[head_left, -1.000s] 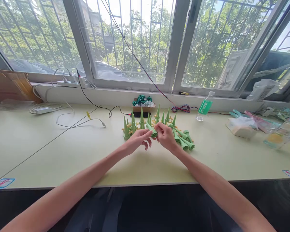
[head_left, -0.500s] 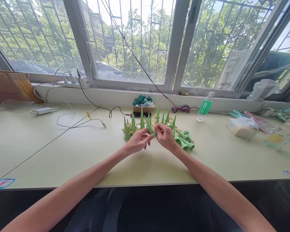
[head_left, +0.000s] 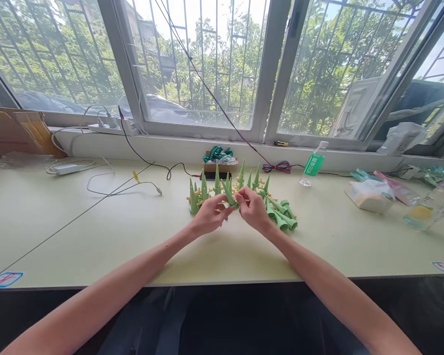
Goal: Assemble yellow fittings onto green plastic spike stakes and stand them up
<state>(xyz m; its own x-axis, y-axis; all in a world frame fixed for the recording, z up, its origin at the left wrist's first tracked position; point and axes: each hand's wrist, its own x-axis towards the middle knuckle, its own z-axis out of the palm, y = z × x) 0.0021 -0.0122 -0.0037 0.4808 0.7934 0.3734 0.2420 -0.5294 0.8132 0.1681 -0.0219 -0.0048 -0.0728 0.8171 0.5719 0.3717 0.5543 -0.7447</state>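
Note:
A green cone-shaped plastic spike [head_left: 228, 193] tilts up to the left between my two hands. My left hand [head_left: 212, 213] is closed on it, thumb and fingers near its wide end. My right hand [head_left: 253, 209] is closed in a pinch right beside that wide end; whatever its fingertips hold is hidden. Behind my hands several similar green spikes [head_left: 217, 180] stand upright with small yellow pieces among them. Close to my right hand, more green spikes [head_left: 281, 217] lie in a pile, some with their open round ends towards me.
Behind the spikes are a dark phone [head_left: 216, 175] on a cable and a small box [head_left: 222, 166] with green and clear wrapping. A water bottle [head_left: 314, 165] stands to the right, near a tissue pack [head_left: 370, 196]. White cables [head_left: 124, 183] lie at left.
The spike has turned slightly between my fingers, and my hands have shifted only a little. The other spikes stay where they were.

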